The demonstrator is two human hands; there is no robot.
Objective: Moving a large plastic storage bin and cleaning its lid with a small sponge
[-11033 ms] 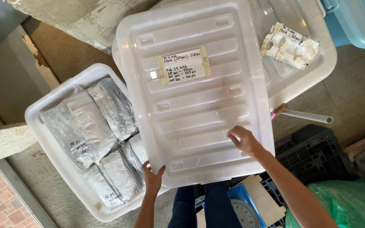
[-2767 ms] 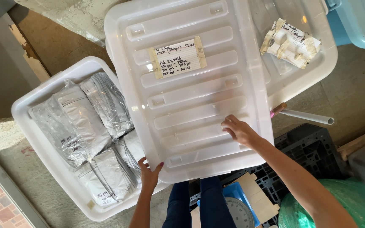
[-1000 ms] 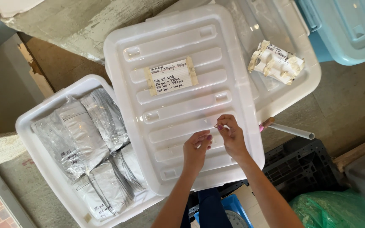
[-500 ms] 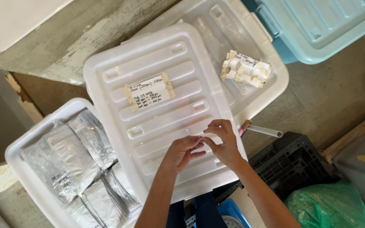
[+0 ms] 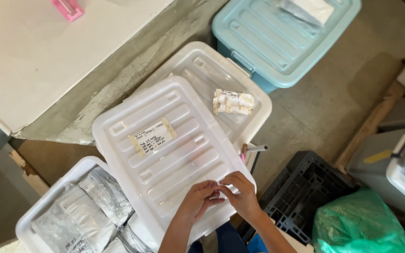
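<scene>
My left hand (image 5: pixel 199 200) and my right hand (image 5: pixel 239 192) meet fingertip to fingertip over the near end of a white ribbed plastic lid (image 5: pixel 165 154). Whether they pinch something small between them is too fine to tell. The lid carries a taped paper label (image 5: pixel 153 137) and lies tilted across a white bin (image 5: pixel 240 89) behind it. At lower left an open white bin (image 5: pixel 38 213) holds several silvery sealed pouches (image 5: pixel 97 206).
A small packet of pale rolls (image 5: pixel 233 102) lies on the white bin's lid. A light blue lidded bin (image 5: pixel 284 37) stands behind. A black crate (image 5: pixel 305 192), a green plastic bag (image 5: pixel 359 225) and grey containers (image 5: pixel 401 159) sit right. A white tabletop (image 5: pixel 38 51) fills upper left.
My left hand left the lid's near edge and joined my right hand on top of the lid. The view swung up, bringing the blue bin and white tabletop into sight.
</scene>
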